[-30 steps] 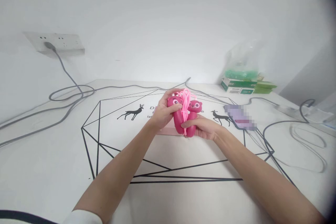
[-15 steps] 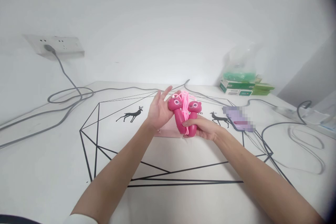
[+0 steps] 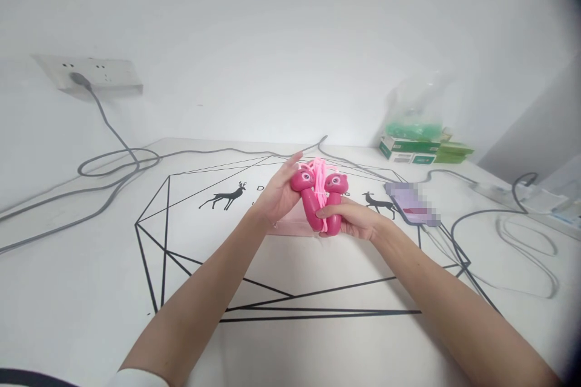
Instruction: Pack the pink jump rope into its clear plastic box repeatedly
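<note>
Two dark pink handles with animal heads, part of a skipping rope (image 3: 320, 184), have light pink cord bundled between them. My right hand (image 3: 356, 219) is closed around their lower ends, the thumb across the front. At the left handle's head is my left hand (image 3: 279, 193), its fingers extended behind the head and partly hidden by it. A flat pale pink item (image 3: 293, 224) lies on the table under the hands, mostly covered by them.
A phone (image 3: 412, 204) lies right of my hands on the white table (image 3: 295, 357) printed with black lines and deer. Grey cables (image 3: 195, 152) run along the back and both sides. Green-and-white boxes (image 3: 408, 150) with a plastic bag stand at the back right.
The fingers of my left hand have drawn closer together and turned toward the left handle's head. My right hand keeps its hold on the handles.
</note>
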`<state>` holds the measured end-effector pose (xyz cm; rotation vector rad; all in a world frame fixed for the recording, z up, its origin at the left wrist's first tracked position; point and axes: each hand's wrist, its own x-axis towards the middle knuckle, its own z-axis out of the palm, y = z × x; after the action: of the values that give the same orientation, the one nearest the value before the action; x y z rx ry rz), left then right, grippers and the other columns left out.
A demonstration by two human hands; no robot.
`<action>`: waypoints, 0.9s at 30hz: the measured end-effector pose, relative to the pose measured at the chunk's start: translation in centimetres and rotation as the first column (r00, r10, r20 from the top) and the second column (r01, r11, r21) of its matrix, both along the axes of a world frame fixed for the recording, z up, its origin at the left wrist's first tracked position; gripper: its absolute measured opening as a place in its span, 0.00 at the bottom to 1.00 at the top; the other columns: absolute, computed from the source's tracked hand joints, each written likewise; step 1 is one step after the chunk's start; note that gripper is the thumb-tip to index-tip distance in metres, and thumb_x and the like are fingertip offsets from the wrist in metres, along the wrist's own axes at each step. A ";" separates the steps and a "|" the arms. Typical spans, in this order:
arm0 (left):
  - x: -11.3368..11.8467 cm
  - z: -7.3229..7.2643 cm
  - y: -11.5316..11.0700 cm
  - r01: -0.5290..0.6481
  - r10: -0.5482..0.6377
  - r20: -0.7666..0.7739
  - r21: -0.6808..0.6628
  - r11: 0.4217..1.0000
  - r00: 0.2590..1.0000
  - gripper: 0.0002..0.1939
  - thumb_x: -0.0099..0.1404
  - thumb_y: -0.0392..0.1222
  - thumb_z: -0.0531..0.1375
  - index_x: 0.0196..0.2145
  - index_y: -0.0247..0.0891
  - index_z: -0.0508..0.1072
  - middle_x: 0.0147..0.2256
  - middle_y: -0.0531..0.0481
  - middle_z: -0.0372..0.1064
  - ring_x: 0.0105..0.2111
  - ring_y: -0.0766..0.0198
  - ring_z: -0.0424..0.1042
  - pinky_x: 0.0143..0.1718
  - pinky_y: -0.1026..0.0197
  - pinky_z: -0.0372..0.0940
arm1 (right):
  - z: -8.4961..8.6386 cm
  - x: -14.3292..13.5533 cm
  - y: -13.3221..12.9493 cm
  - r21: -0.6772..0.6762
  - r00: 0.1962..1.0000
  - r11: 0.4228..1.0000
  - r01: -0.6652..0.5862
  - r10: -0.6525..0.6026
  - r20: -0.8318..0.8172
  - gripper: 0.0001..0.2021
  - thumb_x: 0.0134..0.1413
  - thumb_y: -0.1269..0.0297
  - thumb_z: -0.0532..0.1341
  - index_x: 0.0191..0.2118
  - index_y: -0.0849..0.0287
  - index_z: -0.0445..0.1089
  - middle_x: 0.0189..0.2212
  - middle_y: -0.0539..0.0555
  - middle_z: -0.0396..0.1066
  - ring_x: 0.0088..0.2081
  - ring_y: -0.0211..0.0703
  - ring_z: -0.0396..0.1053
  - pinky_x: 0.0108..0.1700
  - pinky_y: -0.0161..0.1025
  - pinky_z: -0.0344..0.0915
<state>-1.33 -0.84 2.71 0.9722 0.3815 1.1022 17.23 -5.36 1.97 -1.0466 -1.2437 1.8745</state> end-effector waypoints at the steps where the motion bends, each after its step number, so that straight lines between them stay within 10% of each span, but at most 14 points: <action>1: 0.1 -0.1 -0.2 -0.007 0.008 -0.049 0.022 1.000 0.999 0.27 0.65 0.42 0.63 0.61 0.44 0.63 0.44 0.47 0.73 0.45 0.62 0.74 0.51 0.57 0.68 | 0.1 0.0 -0.1 0.007 1.000 1.000 -0.006 0.006 0.006 0.11 0.45 0.67 0.71 0.37 0.63 0.75 0.32 0.57 0.77 0.33 0.45 0.75 0.35 0.38 0.76; 27: 0.3 -1.1 0.6 -0.251 0.258 -0.020 0.173 0.953 0.966 0.25 0.54 0.32 0.67 0.48 0.44 0.67 0.38 0.53 0.71 0.37 0.64 0.73 0.41 0.61 0.68 | 0.9 -1.4 -0.6 0.028 0.979 0.981 0.191 -0.188 -0.083 0.14 0.52 0.61 0.70 0.41 0.60 0.70 0.26 0.51 0.72 0.25 0.36 0.68 0.25 0.31 0.70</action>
<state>-1.00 -0.25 1.62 1.1196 0.4626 1.3668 15.85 -5.97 2.91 -1.0237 -1.0877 1.7257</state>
